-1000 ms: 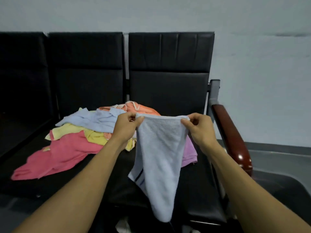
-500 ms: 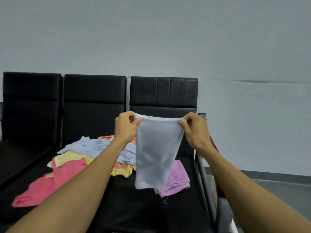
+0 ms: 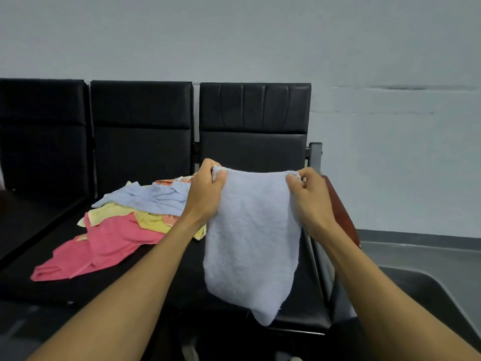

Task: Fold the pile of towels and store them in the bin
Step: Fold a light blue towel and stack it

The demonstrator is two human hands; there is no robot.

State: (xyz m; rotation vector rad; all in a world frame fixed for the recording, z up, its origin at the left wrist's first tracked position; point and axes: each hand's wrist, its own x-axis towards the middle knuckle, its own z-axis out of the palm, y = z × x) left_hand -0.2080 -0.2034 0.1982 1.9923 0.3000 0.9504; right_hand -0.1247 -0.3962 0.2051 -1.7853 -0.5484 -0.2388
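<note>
You had the pale blue towel (image 3: 251,241) pinched at its two top corners, left hand (image 3: 205,196) and right hand (image 3: 311,201) both curled tight on the edge, so it hung doubled in the air over the front of the black seat (image 3: 307,306), touching nothing below.

Biggest risk I saw: the bottom hung lopsided, sagging to a point at the lower right, so if you'd laid it down like that the fold probably would've come out crooked. Terry that floppy also slips if one pinch loosens, and then the layers slide apart. And a swing to the left could've dragged it across the loose pile (image 3: 125,225) and snagged something.

Fabric looked nubbly and soft, thick enough to hold no crease by itself. The pile was thinner-looking stuff, pink, yellow, light blue, a bit of orange, all crumpled and overlapping. Seats were smooth, shiny black, with a glossy reddish-brown armrest (image 3: 341,212) just behind your right hand. No bin I could make out for sure.
</note>
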